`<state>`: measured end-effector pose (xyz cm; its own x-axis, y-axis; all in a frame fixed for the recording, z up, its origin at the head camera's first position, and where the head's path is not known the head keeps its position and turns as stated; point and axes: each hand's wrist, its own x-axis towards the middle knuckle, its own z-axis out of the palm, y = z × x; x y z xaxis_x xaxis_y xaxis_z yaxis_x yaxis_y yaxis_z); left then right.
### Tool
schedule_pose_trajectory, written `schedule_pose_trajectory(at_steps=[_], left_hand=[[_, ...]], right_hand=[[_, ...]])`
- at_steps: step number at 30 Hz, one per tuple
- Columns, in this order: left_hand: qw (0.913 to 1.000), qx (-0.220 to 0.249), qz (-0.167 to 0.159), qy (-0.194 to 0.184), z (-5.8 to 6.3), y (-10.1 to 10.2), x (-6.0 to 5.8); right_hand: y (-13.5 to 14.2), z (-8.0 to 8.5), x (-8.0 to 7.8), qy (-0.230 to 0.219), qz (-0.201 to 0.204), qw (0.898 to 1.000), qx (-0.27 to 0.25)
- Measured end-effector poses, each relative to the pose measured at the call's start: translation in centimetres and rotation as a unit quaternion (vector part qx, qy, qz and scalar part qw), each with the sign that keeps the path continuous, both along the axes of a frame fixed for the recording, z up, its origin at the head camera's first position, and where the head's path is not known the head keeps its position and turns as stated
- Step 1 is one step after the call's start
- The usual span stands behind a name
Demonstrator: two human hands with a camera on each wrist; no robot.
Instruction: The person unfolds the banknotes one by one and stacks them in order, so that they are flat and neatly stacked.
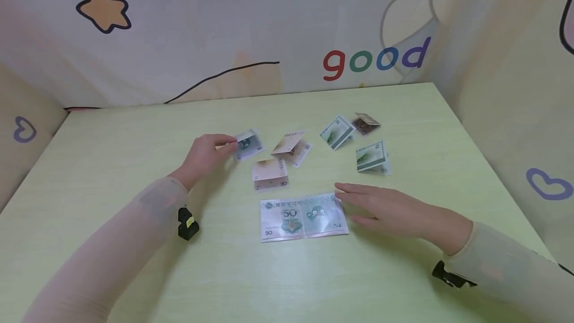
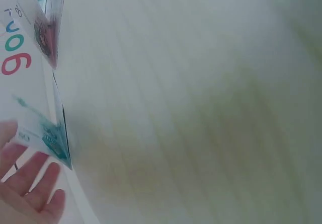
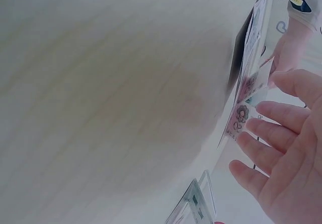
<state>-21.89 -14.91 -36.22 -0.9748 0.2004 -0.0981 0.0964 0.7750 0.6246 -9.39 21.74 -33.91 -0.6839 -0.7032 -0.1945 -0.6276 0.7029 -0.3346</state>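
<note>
My left hand (image 1: 211, 156) pinches the edge of a folded teal play banknote (image 1: 251, 146), which stands partly unfolded on the table; its raised flap also shows by the thumb in the left wrist view. A flat teal 50 banknote (image 1: 282, 228) with a crease down its middle lies closer to me. By that note's right end my right hand (image 1: 390, 211) hovers or rests with fingers straight, holding nothing. Whether its fingertips touch the note I cannot tell. In the right wrist view the same hand (image 3: 289, 148) has its fingers spread.
Two pinkish folded banknotes, one nearer (image 1: 269, 171) and one farther (image 1: 289, 143), stand right of the left hand. Toward the back right are two green folded notes (image 1: 338, 131) and a brown one (image 1: 366, 126). A printed curtain (image 1: 202, 29) borders the pale table (image 1: 112, 153).
</note>
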Motion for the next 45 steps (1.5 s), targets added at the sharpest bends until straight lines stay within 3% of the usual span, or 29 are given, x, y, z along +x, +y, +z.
schedule_pose_trajectory(at_steps=[6, 13, 20, 26, 34, 45], left_hand=[[0.9971, 0.037, 0.050, 0.043, 0.1, -0.4, 0.2], [0.9885, 0.068, 0.071, 0.115, 0.7, -1.1, 0.3], [0.9783, 0.088, 0.115, 0.148, 1.5, -2.4, 0.7], [0.9721, 0.110, 0.147, 0.146, 2.1, -3.4, 1.5], [0.9691, 0.133, 0.179, 0.105, 2.8, -4.5, 3.5], [0.9580, 0.175, 0.207, 0.093, 4.6, -5.3, 6.0]], right_hand=[[-0.1, 0.0, 0.1, 0.001, 0.000, 1.000, 0.003], [0.0, 0.0, 0.2, -0.003, -0.007, 1.000, 0.006], [-0.1, 0.1, 0.1, -0.001, -0.005, 1.000, 0.005], [0.0, 0.1, 0.1, 0.006, -0.004, 1.000, 0.005], [0.2, 0.1, 0.2, 0.009, -0.009, 1.000, 0.007], [0.2, 0.0, 0.1, 0.012, -0.009, 1.000, -0.004]])
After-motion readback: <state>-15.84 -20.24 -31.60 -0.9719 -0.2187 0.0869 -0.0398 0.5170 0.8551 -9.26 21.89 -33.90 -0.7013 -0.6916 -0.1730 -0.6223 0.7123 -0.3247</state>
